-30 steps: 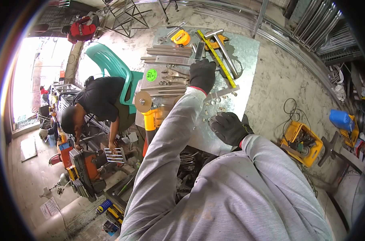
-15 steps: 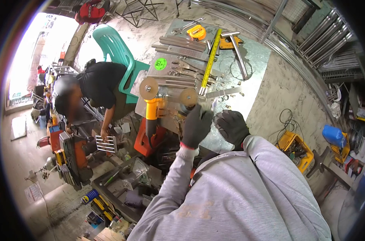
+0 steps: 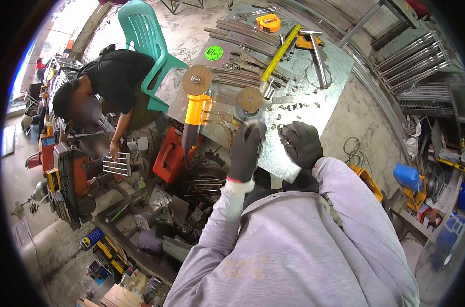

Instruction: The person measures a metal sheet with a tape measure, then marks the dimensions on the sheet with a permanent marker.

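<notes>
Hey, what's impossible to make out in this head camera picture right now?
All in the head view:
Left hand: blur hides whether it holds anything.
Right hand: its curled pose hides anything inside its grip.
Yellow crate: mostly covered by the right sleeve.
Red item: cut off by the top edge.

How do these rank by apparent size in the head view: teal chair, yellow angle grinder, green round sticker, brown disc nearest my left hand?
1. Teal chair, partly hidden
2. Yellow angle grinder
3. Brown disc nearest your left hand
4. Green round sticker
</notes>
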`<state>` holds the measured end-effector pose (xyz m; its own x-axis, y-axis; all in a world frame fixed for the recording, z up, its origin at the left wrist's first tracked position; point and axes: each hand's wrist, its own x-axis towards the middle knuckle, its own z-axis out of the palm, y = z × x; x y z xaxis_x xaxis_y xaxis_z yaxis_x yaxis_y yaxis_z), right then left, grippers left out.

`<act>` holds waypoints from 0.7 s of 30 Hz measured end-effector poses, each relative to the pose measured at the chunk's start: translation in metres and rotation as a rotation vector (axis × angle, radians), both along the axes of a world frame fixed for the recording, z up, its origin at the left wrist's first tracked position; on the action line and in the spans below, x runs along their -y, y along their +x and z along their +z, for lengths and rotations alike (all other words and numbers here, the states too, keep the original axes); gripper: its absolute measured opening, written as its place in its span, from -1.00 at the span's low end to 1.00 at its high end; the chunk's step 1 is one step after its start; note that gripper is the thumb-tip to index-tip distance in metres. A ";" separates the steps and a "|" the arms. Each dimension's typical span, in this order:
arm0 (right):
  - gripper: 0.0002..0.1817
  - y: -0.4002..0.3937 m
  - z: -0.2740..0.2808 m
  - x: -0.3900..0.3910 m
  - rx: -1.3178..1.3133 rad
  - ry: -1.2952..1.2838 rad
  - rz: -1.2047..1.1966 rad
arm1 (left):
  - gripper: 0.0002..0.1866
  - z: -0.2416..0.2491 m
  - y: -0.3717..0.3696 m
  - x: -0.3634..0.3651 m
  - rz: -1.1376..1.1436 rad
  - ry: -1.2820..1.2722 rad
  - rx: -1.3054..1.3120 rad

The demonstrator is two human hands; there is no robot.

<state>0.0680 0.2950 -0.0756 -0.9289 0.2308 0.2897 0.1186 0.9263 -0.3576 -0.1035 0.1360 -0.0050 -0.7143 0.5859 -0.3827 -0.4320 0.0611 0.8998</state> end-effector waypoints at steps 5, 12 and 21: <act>-0.45 0.000 0.003 -0.002 0.007 -0.053 0.023 | -0.75 0.015 -0.061 -0.059 0.091 -0.059 -0.134; -0.46 0.006 -0.015 -0.006 -0.047 -0.081 0.022 | -0.59 -0.055 -0.114 -0.131 0.038 -0.249 -0.618; -0.41 0.013 -0.011 -0.010 -0.209 -0.155 -0.011 | -0.82 -0.034 -0.062 -0.087 -0.121 -0.077 0.205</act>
